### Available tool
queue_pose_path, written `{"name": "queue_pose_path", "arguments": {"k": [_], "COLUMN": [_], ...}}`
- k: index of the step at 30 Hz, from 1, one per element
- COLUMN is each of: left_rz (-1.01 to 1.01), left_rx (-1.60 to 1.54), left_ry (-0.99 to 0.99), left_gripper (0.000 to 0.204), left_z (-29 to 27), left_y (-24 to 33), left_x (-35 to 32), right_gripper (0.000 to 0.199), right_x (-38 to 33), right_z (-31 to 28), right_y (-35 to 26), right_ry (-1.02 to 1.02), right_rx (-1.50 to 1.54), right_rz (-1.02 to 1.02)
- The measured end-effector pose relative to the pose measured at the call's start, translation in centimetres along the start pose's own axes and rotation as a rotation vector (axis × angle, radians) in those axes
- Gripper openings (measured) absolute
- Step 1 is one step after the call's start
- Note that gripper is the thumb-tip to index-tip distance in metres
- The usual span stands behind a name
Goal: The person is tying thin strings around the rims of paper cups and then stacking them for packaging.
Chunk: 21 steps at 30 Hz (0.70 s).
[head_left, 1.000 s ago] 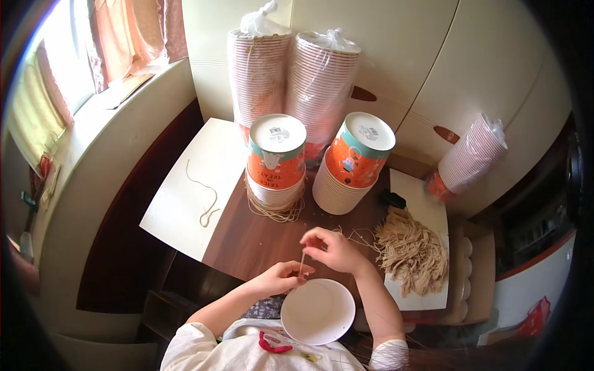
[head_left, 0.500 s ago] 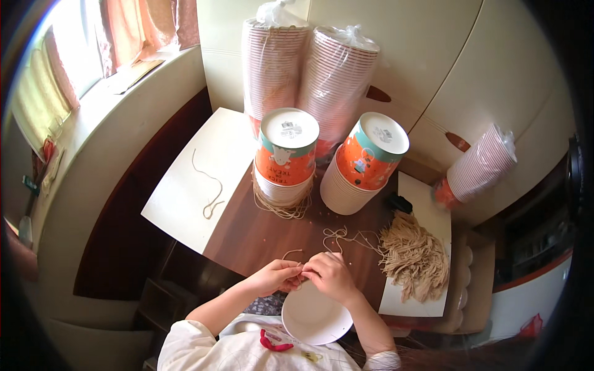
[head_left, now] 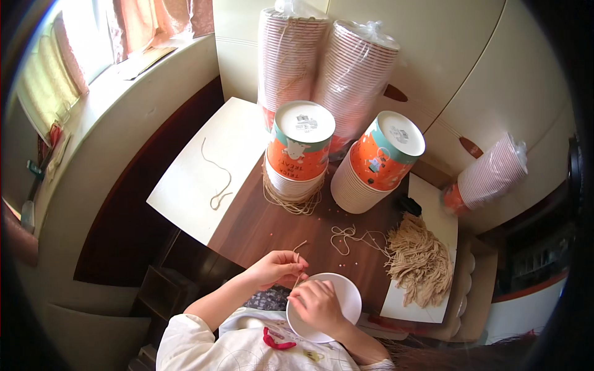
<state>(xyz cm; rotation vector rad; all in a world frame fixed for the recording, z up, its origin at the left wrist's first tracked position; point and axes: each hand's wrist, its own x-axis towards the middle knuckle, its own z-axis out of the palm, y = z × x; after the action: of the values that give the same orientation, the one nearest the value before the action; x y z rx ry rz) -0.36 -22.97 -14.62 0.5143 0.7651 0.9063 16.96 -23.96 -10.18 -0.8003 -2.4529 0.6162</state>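
A short length of thin beige twine (head_left: pixel 297 260) is pinched upright in the left hand (head_left: pixel 276 269), its free end curling just above the fingers (head_left: pixel 296 264). It looks light, limp and slightly rough; a judgement is that it is best taken near its end, where a pinch can steer it. Just below the twine, the right hand (head_left: pixel 318 305) lies over a white round paper cup (head_left: pixel 337 290) seen from its open rim, fingers curled onto the rim; whether they also grasp the twine cannot be told. The cup appears thin-walled, light and easy to crush, so the rim is the sensible place to hold.

Beyond the cup on the dark wooden surface (head_left: pixel 266 226) lies a loose looped string (head_left: pixel 349 238), and to the cup's right a shaggy heap of cut beige strings (head_left: pixel 421 263) on a white sheet (head_left: pixel 439 216). Farther from the cup stand two upturned stacks of orange-and-teal printed paper cups (head_left: pixel 300 148), the left one sitting on a coil of twine. Behind them lean tall plastic-wrapped sleeves of pink-striped cups (head_left: pixel 322 55). Left of the cup, a pale board (head_left: pixel 192 185) carries one stray string.
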Motion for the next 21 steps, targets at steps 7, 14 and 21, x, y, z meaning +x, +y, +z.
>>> {"name": "queue_pose_path", "arguments": {"k": [7, 14, 21], "left_rz": [0.065, 0.375, 0.426], "left_rx": [0.118, 0.723, 0.817], "left_ry": [0.015, 0.208, 0.272], "left_gripper": [0.009, 0.013, 0.015], "left_z": [-0.3, 0.0, 1.1], "left_y": [0.4, 0.0, 0.3], "left_x": [-0.2, -0.2, -0.6], "right_gripper": [0.014, 0.021, 0.033], "right_x": [0.5, 2.4, 2.4], "right_z": [0.8, -2.0, -0.5], "right_y": [0.5, 2.0, 3.8], "right_ry": [-0.058, -0.05, -0.086], "right_rx": [-0.005, 0.276, 0.189], "right_rz": [-0.016, 0.279, 0.251]}}
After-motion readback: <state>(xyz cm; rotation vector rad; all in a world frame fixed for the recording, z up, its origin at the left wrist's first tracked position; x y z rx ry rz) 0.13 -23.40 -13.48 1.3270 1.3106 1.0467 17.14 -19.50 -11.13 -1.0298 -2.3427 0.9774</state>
